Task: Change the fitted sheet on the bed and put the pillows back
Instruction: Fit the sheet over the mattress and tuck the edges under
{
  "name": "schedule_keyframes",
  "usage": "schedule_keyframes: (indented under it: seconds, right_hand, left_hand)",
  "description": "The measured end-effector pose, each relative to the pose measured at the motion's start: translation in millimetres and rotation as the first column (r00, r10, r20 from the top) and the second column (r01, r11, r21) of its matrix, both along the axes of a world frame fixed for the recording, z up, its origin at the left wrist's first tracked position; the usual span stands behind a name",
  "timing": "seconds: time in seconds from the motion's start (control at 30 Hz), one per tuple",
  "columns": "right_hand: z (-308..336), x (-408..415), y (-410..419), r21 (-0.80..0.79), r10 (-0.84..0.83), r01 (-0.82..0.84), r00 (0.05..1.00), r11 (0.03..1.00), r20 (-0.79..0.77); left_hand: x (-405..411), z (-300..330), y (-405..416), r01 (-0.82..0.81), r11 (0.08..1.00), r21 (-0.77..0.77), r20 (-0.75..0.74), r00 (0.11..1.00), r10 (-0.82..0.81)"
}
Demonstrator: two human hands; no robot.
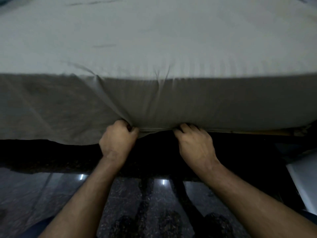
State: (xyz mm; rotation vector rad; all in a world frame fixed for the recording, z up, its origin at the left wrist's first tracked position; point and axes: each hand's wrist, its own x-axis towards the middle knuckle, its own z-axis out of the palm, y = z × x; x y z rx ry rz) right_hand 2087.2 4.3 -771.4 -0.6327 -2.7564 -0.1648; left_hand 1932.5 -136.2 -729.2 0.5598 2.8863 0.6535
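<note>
Your left hand (118, 136) and right hand (193, 143) each grip the soft, stretchy fitted sheet's (154, 103) bottom hem at the bed's edge.

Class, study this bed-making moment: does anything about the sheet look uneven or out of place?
Yes. The sheet hangs loose and lower left of the left hand, while right of the right hand it sits higher, baring the bed base. Creases fan upward from both hands.
</note>
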Motion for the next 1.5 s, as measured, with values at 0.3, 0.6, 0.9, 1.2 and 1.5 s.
schedule_keyframes:
  seconds: [0.3, 0.6, 0.9, 1.2, 1.5]
  right_hand:
    - [-5.3, -4.0, 1.1, -0.302, 0.018, -0.032, 0.999, 0.953, -0.050]
    - [31.5, 6.1, -8.3, -0.002, 0.310, -0.317, 0.931, 0.949, -0.191]
    - [118.2, -35.3, -0.7, 0.287, 0.367, -0.258, 0.817, 0.922, -0.445]
    - [127.0, -91.1, -8.1, 0.200, 0.315, -0.244, 0.739, 0.949, -0.595]
    - [111.4, -111.9, -30.8, 0.129, 0.207, -0.164, 0.701, 0.978, -0.682]
  left_hand:
    - [-12.7, -5.1, 13.3, -0.091, 0.993, 0.070, 0.109, 0.991, 0.083]
    - [-7.6, 2.8, 18.7, -0.085, 0.994, -0.066, 0.090, 0.992, 0.091]
    - [-2.3, 76.0, -12.4, -0.020, 0.954, 0.299, -0.263, 0.959, 0.102]
    - [-40.9, 106.0, -27.3, 0.330, 0.912, 0.242, -0.624, 0.773, -0.113]
    - [-67.9, 120.9, -24.9, 0.326, 0.922, 0.211, -0.434, 0.876, -0.210]
